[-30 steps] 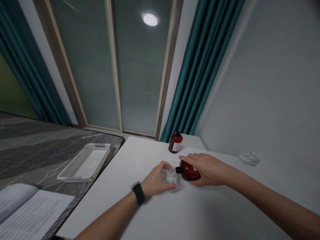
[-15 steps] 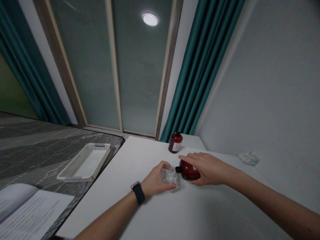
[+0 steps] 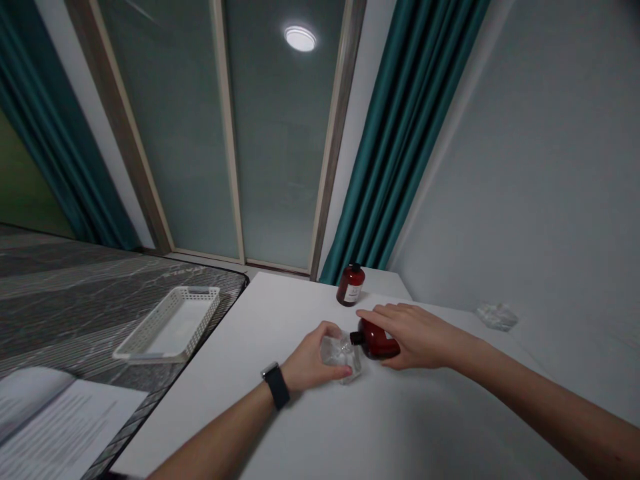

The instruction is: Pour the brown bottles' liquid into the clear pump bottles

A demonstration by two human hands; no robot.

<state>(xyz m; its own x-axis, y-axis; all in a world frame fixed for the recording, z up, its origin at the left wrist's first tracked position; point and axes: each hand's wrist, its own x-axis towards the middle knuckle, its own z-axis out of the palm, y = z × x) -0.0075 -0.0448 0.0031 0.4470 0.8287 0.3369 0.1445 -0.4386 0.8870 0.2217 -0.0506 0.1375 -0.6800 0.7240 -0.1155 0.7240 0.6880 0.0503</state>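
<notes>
Clasping a tipped red-brown bottle (image 3: pixel 379 341), the right hand (image 3: pixel 413 333) holds its dark neck (image 3: pixel 357 338) at the clear glass (image 3: pixel 336 349) gripped by the left hand (image 3: pixel 309 360); tipping looks done, righting not yet, and whether liquid flows cannot be told. Beyond the grip, 1 similar bottle (image 3: pixel 349 281) stands upright, its white label (image 3: pixel 353 293) too small to read.

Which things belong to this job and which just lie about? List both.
In the job:
clear container, in the left hand
red bottle, tilted toward the container, in the right hand

Apparently just lying about:
second bottle, upright, untouched (could belong)
white basket
open book
crumpled clear stuff, perhaps plastic
</notes>
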